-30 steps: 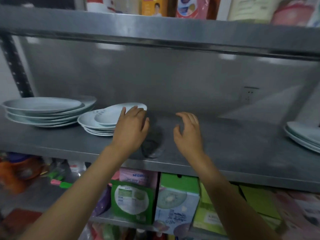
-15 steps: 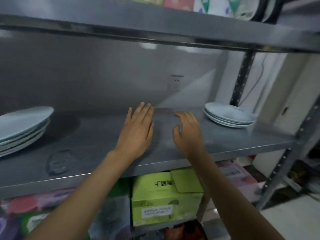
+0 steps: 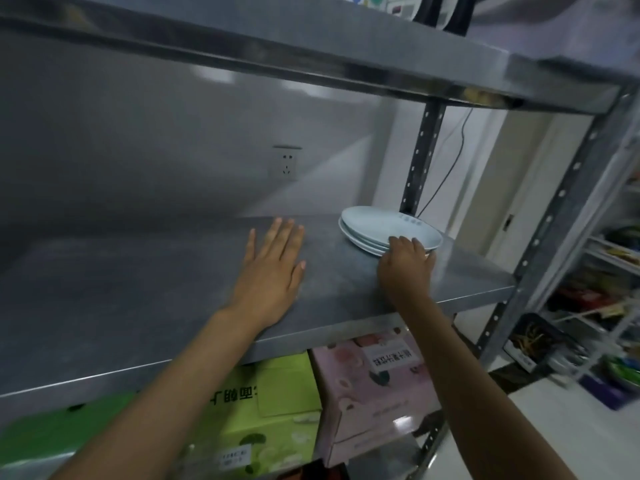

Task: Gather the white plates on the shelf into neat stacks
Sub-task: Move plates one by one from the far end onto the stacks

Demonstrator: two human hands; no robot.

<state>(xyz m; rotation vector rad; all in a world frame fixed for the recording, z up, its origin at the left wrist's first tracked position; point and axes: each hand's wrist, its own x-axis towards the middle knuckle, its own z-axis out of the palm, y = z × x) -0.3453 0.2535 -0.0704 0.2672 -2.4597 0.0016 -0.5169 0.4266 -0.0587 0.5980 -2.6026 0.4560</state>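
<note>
The small stack of white plates (image 3: 388, 231) sits at the right end of the shelf (image 3: 467, 282). The right hand (image 3: 406, 268) grips its near rim; the left hand (image 3: 273, 271) lies flat and released. A one-handed pull may slide the plates apart.

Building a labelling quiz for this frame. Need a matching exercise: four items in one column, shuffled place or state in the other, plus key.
Column 1
1. left hand
2. right hand
3. stack of white plates
4. pink box

Column 2
A. on the level below the steel shelf, beside the green box
B. flat, fingers straight, palm down on the shelf
C. at the right end of the shelf, near the rear post
D. fingers curled on the near rim of the plates

Pairs: 1-B, 2-D, 3-C, 4-A
</note>
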